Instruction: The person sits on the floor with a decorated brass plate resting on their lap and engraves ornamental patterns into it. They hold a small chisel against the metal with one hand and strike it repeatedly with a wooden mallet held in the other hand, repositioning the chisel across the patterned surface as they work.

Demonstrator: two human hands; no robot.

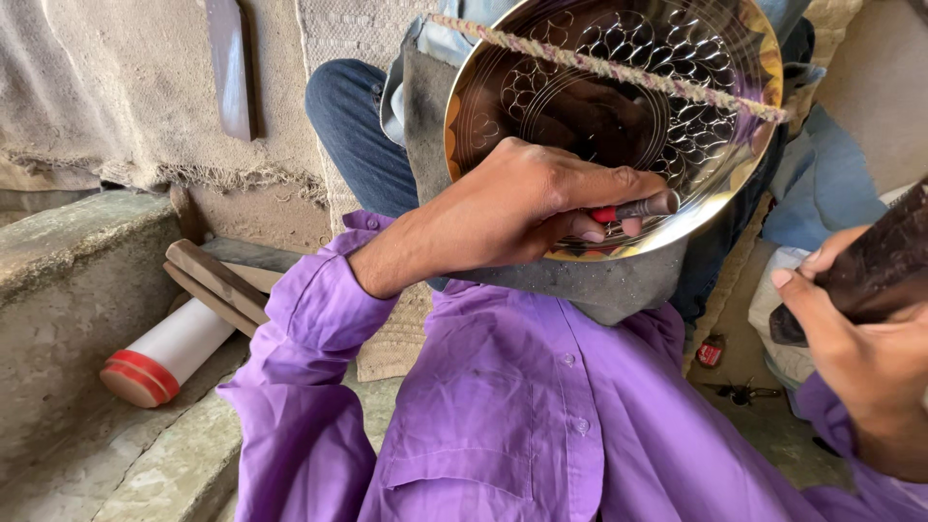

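The left hand clamps a red-banded chisel against the engraved brass plate, while the right hand grips a dark hammer.

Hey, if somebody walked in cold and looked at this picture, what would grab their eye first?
The shiny engraved metal plate at top centre, crossed by a twisted rope, stands out first. The left hand presses a red-banded metal tool against its lower rim, above the bright purple shirt. At the right edge, the right hand grips a dark mallet.
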